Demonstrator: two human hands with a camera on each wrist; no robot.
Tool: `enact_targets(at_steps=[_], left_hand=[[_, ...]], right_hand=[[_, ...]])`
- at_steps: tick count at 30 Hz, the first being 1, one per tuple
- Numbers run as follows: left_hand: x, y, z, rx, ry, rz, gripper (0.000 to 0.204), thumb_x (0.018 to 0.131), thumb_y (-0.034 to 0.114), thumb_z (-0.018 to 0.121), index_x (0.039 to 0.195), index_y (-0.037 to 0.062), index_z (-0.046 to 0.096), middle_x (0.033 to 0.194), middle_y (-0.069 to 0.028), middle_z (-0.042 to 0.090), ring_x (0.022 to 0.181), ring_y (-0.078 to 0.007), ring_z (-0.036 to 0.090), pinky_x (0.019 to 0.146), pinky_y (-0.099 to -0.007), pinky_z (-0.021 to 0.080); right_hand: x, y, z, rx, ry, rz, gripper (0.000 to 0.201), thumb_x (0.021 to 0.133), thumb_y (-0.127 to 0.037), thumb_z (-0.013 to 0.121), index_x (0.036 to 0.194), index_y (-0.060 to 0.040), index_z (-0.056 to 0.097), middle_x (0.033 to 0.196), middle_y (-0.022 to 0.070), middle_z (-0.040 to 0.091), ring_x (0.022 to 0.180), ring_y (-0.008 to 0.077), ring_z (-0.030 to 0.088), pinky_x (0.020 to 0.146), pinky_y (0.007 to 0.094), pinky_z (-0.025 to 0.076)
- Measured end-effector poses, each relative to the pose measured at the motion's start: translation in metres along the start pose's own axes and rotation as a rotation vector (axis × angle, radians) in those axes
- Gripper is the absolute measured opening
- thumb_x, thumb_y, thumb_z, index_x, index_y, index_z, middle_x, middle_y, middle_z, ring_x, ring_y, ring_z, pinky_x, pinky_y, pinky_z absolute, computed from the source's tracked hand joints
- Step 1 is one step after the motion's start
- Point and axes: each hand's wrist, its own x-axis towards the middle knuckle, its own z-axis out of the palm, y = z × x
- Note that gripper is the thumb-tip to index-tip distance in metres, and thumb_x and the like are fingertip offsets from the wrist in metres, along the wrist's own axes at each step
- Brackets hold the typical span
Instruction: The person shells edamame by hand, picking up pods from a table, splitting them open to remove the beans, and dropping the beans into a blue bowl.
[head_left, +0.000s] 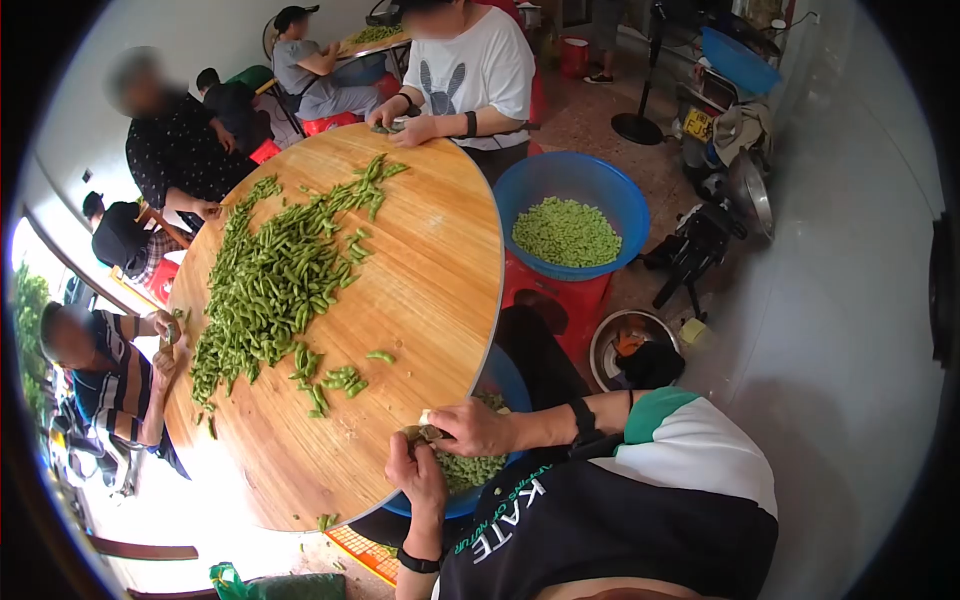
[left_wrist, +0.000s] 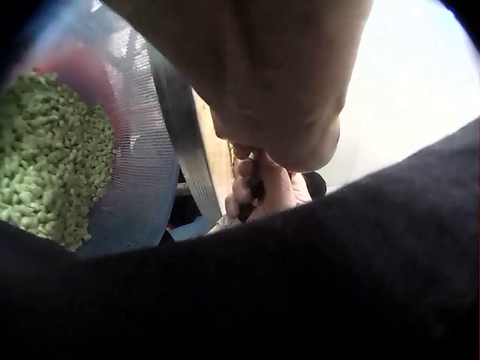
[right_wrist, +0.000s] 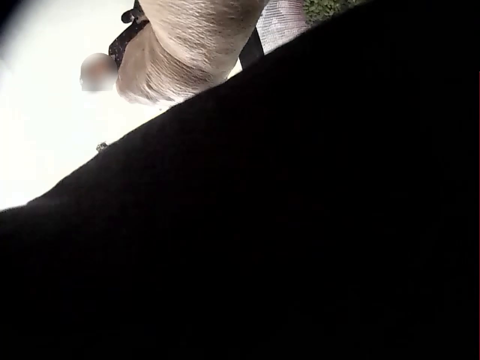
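Observation:
In the head view my left hand point(head_left: 420, 478) and right hand point(head_left: 472, 428) meet over the near table edge, both pinching a small green-brown pod point(head_left: 428, 434). Something whitish shows at the right fingertips. Beneath them a blue basin point(head_left: 512, 380) holds shelled green beans point(head_left: 468, 472). A large heap of green pods point(head_left: 265, 285) lies on the round wooden table point(head_left: 430, 270). In the left wrist view, curled fingers point(left_wrist: 262, 187) show beyond the palm, with beans point(left_wrist: 52, 157) to the left. The right wrist view shows part of my hand point(right_wrist: 187, 52); its fingertips are hidden.
A second blue basin point(head_left: 635, 215) of beans stands on a red stool point(head_left: 590, 300). Several people sit or stand around the tables, one in a white shirt point(head_left: 490, 60). A metal bowl point(head_left: 597, 350) is on the floor at right. Small pod groups point(head_left: 345, 380) lie nearer me.

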Motion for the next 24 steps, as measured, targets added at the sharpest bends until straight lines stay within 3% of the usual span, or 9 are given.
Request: enact_targets(at_steps=[6, 8, 10, 12, 13, 16, 17, 19, 24], left_hand=[[0.004, -0.007, 0.009, -0.244, 0.027, -0.087, 0.015, 0.076, -0.009, 0.042, 0.078, 0.0011, 0.053, 0.068, -0.0007, 0.053, 0.059, -0.0070, 0.045, 0.052, -0.0222, 0.038], [0.006, -0.013, 0.010, -0.120, 0.054, 0.012, 0.015, 0.076, -0.009, 0.042, 0.078, 0.0012, 0.053, 0.068, -0.0004, 0.052, 0.061, -0.0074, 0.046, 0.053, -0.0228, 0.039], [0.006, -0.005, 0.008, -0.124, -0.002, -0.073, 0.013, 0.076, -0.008, 0.043, 0.078, 0.0002, 0.053, 0.067, -0.0018, 0.052, 0.063, -0.0090, 0.048, 0.057, -0.0247, 0.042], [0.006, -0.005, 0.006, -0.038, -0.074, -0.014, 0.005, 0.079, -0.005, 0.052, 0.080, -0.0012, 0.055, 0.066, -0.0050, 0.054, 0.063, -0.0135, 0.051, 0.059, -0.0267, 0.043], [0.007, -0.001, 0.007, 0.104, -0.085, 0.169, 0.006, 0.081, 0.002, 0.061, 0.083, -0.0024, 0.057, 0.067, -0.0100, 0.057, 0.063, -0.0182, 0.054, 0.059, -0.0276, 0.044], [0.007, 0.014, 0.008, 0.285, -0.057, 0.435, 0.010, 0.082, 0.006, 0.066, 0.084, -0.0006, 0.059, 0.068, -0.0111, 0.059, 0.061, -0.0205, 0.055, 0.057, -0.0295, 0.044], [0.005, 0.018, 0.009, 0.291, -0.054, 0.428, 0.010, 0.082, 0.006, 0.066, 0.084, -0.0006, 0.059, 0.068, -0.0111, 0.059, 0.061, -0.0205, 0.055, 0.057, -0.0295, 0.044], [-0.003, 0.025, 0.005, 0.270, -0.131, 0.107, 0.006, 0.081, 0.005, 0.064, 0.084, 0.0018, 0.060, 0.067, -0.0112, 0.059, 0.060, -0.0195, 0.055, 0.055, -0.0317, 0.043], [-0.009, 0.002, -0.011, 0.256, -0.155, 0.050, 0.005, 0.082, 0.006, 0.059, 0.081, 0.0030, 0.056, 0.066, -0.0148, 0.055, 0.060, -0.0252, 0.055, 0.057, -0.0336, 0.044]], right_hand=[[0.005, -0.015, -0.011, -0.102, 0.005, -0.092, 0.033, 0.072, -0.013, 0.070, 0.094, 0.0006, 0.050, 0.078, 0.0163, 0.061, 0.069, 0.0356, 0.062, 0.057, 0.0421, 0.050], [0.003, -0.014, -0.013, -0.117, -0.016, -0.069, 0.031, 0.072, -0.013, 0.069, 0.093, 0.0002, 0.050, 0.077, 0.0167, 0.061, 0.069, 0.0360, 0.062, 0.057, 0.0424, 0.050], [0.002, -0.012, -0.015, -0.085, -0.056, 0.078, 0.027, 0.073, -0.012, 0.067, 0.091, -0.0006, 0.050, 0.075, 0.0171, 0.061, 0.069, 0.0371, 0.062, 0.057, 0.0434, 0.050], [0.003, -0.007, -0.020, -0.090, -0.025, 0.069, 0.025, 0.073, -0.012, 0.065, 0.090, -0.0009, 0.050, 0.073, 0.0175, 0.061, 0.068, 0.0381, 0.062, 0.056, 0.0442, 0.050], [0.001, -0.004, -0.022, -0.101, -0.027, 0.065, 0.024, 0.073, -0.012, 0.065, 0.089, -0.0010, 0.050, 0.072, 0.0173, 0.060, 0.068, 0.0378, 0.062, 0.056, 0.0442, 0.050], [-0.002, -0.004, -0.022, -0.126, -0.034, 0.069, 0.024, 0.072, -0.012, 0.065, 0.088, -0.0014, 0.051, 0.073, 0.0165, 0.060, 0.068, 0.0364, 0.062, 0.057, 0.0437, 0.050], [-0.003, -0.004, -0.022, -0.142, -0.043, 0.072, 0.024, 0.071, -0.012, 0.064, 0.088, -0.0018, 0.051, 0.074, 0.0160, 0.059, 0.069, 0.0354, 0.062, 0.057, 0.0431, 0.050], [0.000, -0.009, -0.025, -0.185, -0.032, 0.040, 0.023, 0.071, -0.012, 0.063, 0.088, -0.0024, 0.051, 0.076, 0.0154, 0.058, 0.070, 0.0346, 0.061, 0.058, 0.0425, 0.050], [0.002, -0.002, -0.023, -0.176, -0.102, 0.032, 0.022, 0.071, -0.012, 0.060, 0.090, -0.0030, 0.053, 0.082, 0.0145, 0.056, 0.074, 0.0336, 0.061, 0.060, 0.0416, 0.050]])
